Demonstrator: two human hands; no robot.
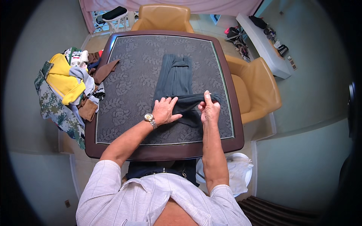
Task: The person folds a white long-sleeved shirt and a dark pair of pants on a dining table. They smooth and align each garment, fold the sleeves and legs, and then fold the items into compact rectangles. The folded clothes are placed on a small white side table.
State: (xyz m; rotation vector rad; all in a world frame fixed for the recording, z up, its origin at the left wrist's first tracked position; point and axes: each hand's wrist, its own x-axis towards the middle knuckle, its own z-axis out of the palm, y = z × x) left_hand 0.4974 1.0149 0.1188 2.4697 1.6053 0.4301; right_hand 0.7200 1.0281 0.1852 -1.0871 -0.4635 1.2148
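A dark grey-green pleated garment (176,77) lies on the patterned cloth top of the table (124,93), its far part flat and partly folded. My right hand (210,110) pinches a gathered strip of it between thumb and fingers, near the table's right side. That strip stretches leftward to my left hand (165,111), which rests palm down with fingers spread on the garment's left edge. A metal wristwatch (149,117) is on my left wrist. Part of the garment's near end sags onto the table between my hands.
Heaped clothes, with a yellow garment (63,76) and a camouflage garment (53,104), overhang the table's left edge. Tan armchairs stand at the far side (164,17) and right side (254,87). A white basin (247,169) holding pale cloth sits on the floor at lower right.
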